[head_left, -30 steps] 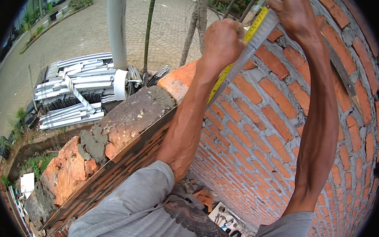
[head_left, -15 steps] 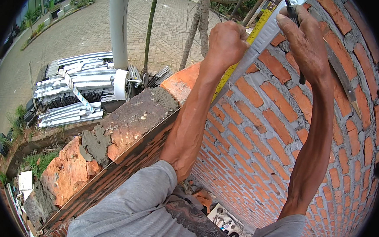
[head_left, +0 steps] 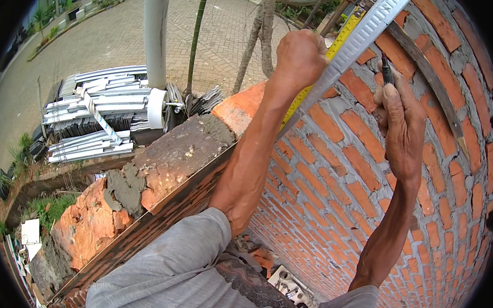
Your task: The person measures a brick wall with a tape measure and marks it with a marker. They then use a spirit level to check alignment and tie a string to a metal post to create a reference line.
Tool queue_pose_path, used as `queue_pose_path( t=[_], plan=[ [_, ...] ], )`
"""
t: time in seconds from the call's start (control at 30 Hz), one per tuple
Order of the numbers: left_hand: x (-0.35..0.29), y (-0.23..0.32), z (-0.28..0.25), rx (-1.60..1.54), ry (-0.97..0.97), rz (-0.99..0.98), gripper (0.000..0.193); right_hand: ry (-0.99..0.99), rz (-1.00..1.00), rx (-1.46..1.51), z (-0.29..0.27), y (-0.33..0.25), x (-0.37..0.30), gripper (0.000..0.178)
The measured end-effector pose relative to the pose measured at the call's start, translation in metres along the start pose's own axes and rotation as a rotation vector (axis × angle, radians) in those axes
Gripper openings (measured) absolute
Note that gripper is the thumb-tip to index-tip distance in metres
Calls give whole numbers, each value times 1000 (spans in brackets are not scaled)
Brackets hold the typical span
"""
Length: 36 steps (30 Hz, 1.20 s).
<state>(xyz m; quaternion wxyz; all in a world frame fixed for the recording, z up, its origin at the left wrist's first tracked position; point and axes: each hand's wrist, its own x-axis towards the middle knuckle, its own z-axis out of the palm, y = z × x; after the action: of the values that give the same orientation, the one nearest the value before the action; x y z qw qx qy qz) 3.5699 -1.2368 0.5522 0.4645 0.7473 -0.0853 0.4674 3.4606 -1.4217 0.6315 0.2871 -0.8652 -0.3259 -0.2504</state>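
My left hand [head_left: 301,60] is closed around a yellow tape measure blade [head_left: 345,36] and the edge of a long silvery metal channel [head_left: 361,48]. The blade lies along the channel's left side, and both slant from upper right down to lower left, passing behind my left forearm. My fingertips are partly hidden behind the fist. To the right, my right hand [head_left: 402,121] grips a black marker [head_left: 386,70], its tip pointing up. That hand is apart from the channel, in front of the brick wall [head_left: 336,159].
A curved grey strip [head_left: 432,75] lies against the bricks beyond my right hand. At left runs a mortar-topped wall edge [head_left: 181,155]. Below it are stacked metal channels [head_left: 99,108] and a white pipe [head_left: 157,30]. A pale tray with tools [head_left: 292,286] lies far below.
My right hand has drawn down from the channel's upper part, and its marker now points up. The left hand keeps its hold, shifting only slightly.
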Motion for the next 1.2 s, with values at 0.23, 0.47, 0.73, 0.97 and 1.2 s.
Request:
queue_pose_path(
  t=[0.23,0.47,0.73,0.97,1.2],
  plan=[
    [-1,1,-1,-18,27,1,10,247,-117,366,1,9,5,34],
    [0,-3,3,-33,20,10,11,87,-91,678,-12,17,2,25],
    [-1,-4,5,-35,35,24,13,-94,-157,1183,-16,32,11,38],
    [-1,-2,5,-31,25,1,13,118,-96,1011,-3,32,25,47],
    [-2,-2,6,-56,51,10,11,363,-219,443,17,17,57,36]
  ],
)
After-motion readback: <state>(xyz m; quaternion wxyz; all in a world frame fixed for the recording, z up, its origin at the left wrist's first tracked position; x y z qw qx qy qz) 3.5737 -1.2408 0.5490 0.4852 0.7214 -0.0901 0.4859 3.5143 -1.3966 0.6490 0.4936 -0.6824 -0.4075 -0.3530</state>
